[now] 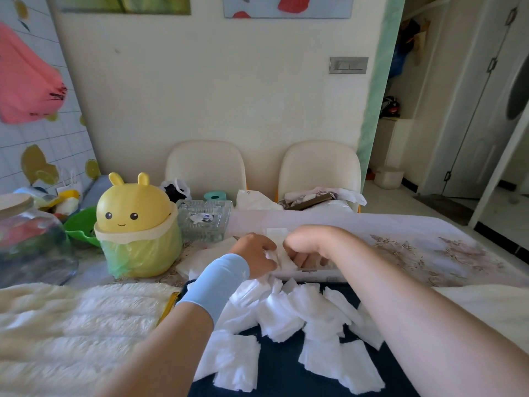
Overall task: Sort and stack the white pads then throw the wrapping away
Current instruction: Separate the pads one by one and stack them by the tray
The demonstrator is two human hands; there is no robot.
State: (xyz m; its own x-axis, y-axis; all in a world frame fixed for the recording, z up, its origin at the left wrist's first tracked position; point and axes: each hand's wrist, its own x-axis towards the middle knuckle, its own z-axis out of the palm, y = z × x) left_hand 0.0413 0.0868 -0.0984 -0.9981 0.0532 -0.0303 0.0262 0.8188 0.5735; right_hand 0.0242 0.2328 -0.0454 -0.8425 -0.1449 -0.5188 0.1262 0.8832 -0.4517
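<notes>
Several white pads (289, 316) lie loose in a heap on a dark blue cloth (286, 376) near me. My left hand (254, 255), with a light blue wristband, and my right hand (307, 245) meet just beyond the heap. Both pinch a small bunch of white pads (282, 257) between them. A flat whitish sheet, perhaps the wrapping (200, 256), lies under my left hand. Whether it is wrapping I cannot tell for sure.
A yellow bunny-shaped bin (137, 224) with a green liner stands at the left. Behind it sit a glass dish (204, 220), a green bowl (81, 224) and a big glass jar (31, 242). A fluffy cream blanket (77, 325) covers the near left. Two cream chairs (206, 167) stand behind the table.
</notes>
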